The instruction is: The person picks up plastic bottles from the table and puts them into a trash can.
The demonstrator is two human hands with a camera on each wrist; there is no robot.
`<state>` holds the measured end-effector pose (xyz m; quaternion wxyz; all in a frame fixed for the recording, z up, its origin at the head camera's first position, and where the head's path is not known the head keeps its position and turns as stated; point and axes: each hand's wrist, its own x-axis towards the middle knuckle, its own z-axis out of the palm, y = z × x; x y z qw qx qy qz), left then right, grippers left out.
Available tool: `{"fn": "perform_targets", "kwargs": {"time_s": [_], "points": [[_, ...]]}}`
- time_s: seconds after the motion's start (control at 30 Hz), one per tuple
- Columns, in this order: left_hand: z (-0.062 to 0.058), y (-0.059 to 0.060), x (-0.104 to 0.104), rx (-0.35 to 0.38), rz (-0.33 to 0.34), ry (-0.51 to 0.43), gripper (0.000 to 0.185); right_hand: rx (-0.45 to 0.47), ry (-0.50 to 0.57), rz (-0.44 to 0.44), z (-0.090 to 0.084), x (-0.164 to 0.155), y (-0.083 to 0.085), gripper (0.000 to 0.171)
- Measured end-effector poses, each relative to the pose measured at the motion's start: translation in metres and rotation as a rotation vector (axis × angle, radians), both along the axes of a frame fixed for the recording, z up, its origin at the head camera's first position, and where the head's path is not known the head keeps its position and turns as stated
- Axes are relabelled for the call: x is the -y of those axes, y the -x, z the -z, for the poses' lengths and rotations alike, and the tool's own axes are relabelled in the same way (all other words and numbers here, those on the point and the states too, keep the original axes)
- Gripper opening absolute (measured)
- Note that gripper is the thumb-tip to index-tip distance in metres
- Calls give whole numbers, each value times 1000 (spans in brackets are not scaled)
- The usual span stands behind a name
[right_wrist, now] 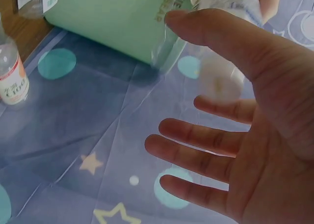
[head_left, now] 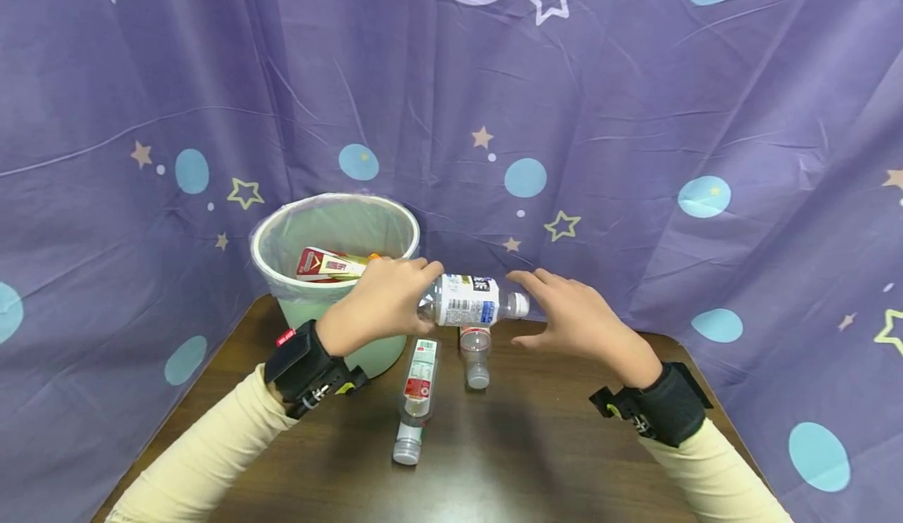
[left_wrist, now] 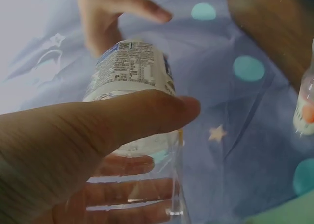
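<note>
Just left of the left hand (head_left: pixel 377 303) stood a green bin (head_left: pixel 331 229), while that hand gripped the base of a clear bottle (head_left: pixel 469 300) held level above the desk (head_left: pixel 522 444), its cap nearly touching the open-fingered, empty right hand (head_left: pixel 574 319).

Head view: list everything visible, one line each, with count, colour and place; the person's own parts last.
Held bottle: 1, clear, white label, sideways above the table.
Lying bottles: 2, clear, on the table under the hands.
Bin: 1, pale green, clear liner, back left of table; holds a red-and-white package.
Table: 1, dark brown.
Curtain: 1, purple, stars and blue dots, behind.
Left hand: grips held bottle's base.
Right hand: open, beside its cap.
</note>
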<state>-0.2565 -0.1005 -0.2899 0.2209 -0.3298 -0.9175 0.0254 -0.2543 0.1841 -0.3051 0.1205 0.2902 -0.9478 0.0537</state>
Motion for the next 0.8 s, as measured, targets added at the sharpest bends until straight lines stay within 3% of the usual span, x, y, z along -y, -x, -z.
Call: {"fn": "perform_targets", "kwargs": {"time_s": [0.3,0.57,0.7,0.8], "points": [[-52,4,33,101,-109,-61,67,31,15,38,9,-20,1,84],[-104,23,61,207,-246,-71,62,83,23,46,24,-24,-1,80],[-118,38,72,265,-298,-48,69,103,30,47,30,-25,-1,80],[-121,51,79,287,-324,-29,72,116,32,45,35,-26,-2,80]]}}
